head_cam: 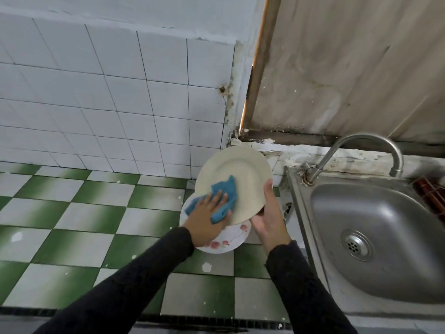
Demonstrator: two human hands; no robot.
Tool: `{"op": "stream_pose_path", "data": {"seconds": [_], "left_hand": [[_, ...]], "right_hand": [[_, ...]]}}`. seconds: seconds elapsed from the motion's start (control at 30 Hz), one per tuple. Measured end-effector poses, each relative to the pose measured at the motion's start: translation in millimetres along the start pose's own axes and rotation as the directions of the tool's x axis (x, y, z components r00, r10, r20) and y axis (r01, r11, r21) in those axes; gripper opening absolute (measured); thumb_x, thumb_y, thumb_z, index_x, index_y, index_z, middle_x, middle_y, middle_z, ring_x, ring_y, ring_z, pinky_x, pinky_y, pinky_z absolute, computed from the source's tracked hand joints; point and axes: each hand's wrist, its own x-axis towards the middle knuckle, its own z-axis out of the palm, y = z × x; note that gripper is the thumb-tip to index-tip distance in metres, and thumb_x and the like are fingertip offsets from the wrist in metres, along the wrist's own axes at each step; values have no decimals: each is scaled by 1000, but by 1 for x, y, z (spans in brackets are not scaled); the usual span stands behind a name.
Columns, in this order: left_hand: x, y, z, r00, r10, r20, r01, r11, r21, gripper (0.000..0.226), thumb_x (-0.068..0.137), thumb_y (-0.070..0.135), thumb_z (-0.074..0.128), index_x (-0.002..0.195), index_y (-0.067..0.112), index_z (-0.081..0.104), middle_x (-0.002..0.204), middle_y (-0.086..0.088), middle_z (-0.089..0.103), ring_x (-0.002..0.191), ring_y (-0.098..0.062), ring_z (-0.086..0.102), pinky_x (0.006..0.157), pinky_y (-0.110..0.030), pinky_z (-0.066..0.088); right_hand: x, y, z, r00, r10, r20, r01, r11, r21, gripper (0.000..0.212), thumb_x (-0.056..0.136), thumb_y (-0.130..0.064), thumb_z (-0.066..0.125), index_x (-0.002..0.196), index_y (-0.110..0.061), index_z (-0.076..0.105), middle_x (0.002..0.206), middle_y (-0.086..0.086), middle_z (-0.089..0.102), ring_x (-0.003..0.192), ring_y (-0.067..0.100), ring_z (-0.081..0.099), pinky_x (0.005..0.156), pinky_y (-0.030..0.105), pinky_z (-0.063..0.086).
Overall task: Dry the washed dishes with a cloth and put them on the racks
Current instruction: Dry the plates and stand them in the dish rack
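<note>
A round, smooth cream plate [238,169] is tilted up on edge. The right hand [269,220] grips its rim, thumb lying along the front edge and fingers curled behind. The left hand [204,218] presses a blue, nubbly cloth [226,191] flat against the plate's face, its fingers [218,196] straight and close together on the fabric.

Just under both hands lies a white plate with pink flower prints [231,239], partly covered by the cream one. It is over the worktop [84,213], glossy green-and-white checked tile with a dark front edge.

To the right of the right-hand fingers, a dull stainless-steel sink [385,225] with a round drain carries a curved metal tap [356,143]. Beyond the fingers rises a wall of white square tiles [96,92], meeting a stained pale panel at a chipped corner. Both sleeves are dark.
</note>
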Motion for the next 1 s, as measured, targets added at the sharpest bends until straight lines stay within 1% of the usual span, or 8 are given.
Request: {"op": "stream_pose_path", "data": {"seconds": [0.13, 0.3, 0.4, 0.47, 0.63, 0.8, 0.9, 1.0], "left_hand": [[4, 51, -3, 988, 148, -36, -153, 956, -249, 57, 107, 39, 28, 154, 28, -2, 160, 14, -13, 147, -4, -16, 120, -24, -9], [42, -5, -20, 989, -95, -111, 103, 992, 74, 66, 102, 57, 18, 154, 30, -13, 163, 6, -17, 151, -17, -13, 121, -34, -10], [28, -28, -16, 987, -81, -139, 113, 964, 241, 78, 84, 72, -8, 148, 30, -21, 161, 6, -19, 150, -20, -17, 120, -34, -15], [5, -27, -2, 990, -50, -129, 73, 982, 174, 77, 83, 72, -8, 148, 33, -15, 159, 10, -17, 151, -17, -16, 120, -32, -14], [-31, 27, 10, 994, 100, -45, -110, 924, -365, 58, 104, 47, 30, 153, 38, 2, 159, 21, -5, 147, 2, -10, 119, -21, -4], [8, -11, -16, 991, 58, -124, -63, 997, -34, 72, 94, 66, 15, 154, 36, -10, 162, 12, -16, 150, -12, -15, 124, -39, -2], [2, -15, -17, 997, -20, -70, 7, 983, -184, 72, 92, 68, 18, 153, 38, -8, 162, 12, -17, 150, -10, -16, 124, -42, -2], [-32, 20, -5, 990, 143, -9, -137, 924, -356, 58, 105, 44, 30, 148, 39, -8, 155, 23, -17, 140, 14, -21, 121, -23, -5]], "right_hand": [[-2, 13, 7, 997, 82, 0, -82, 996, -21, 77, 83, -61, 58, 144, -15, 51, 136, 21, 60, 123, 37, 61, 108, 55, 46], [-3, 13, 5, 992, 110, 56, -109, 994, -23, 77, 84, -59, 49, 144, -11, 53, 134, 18, 64, 128, 33, 59, 113, 54, 41], [-3, 9, -1, 995, 73, 71, -72, 997, -12, 78, 82, -57, 52, 143, -9, 52, 132, 17, 65, 127, 33, 60, 111, 56, 42], [-2, 9, -6, 997, 39, 67, -40, 999, 17, 80, 83, -58, 57, 146, -10, 49, 136, 18, 62, 128, 34, 58, 112, 58, 40], [-1, 31, 4, 996, 83, 43, -83, 997, 4, 93, 75, -62, 72, 148, -12, 45, 145, 23, 52, 128, 40, 57, 109, 58, 44], [-10, 39, 12, 978, 34, 208, -44, 998, 47, 83, 84, -52, 68, 150, -9, 43, 146, 21, 53, 133, 39, 53, 114, 58, 38], [-11, 37, 11, 974, 27, 223, -34, 999, 29, 101, 71, -57, 82, 151, -9, 42, 146, 21, 53, 132, 39, 54, 109, 55, 44], [-12, 36, 16, 997, 2, 81, 0, 1000, -29, 111, 55, -62, 86, 146, -12, 48, 143, 20, 56, 128, 38, 58, 109, 59, 44]]}}
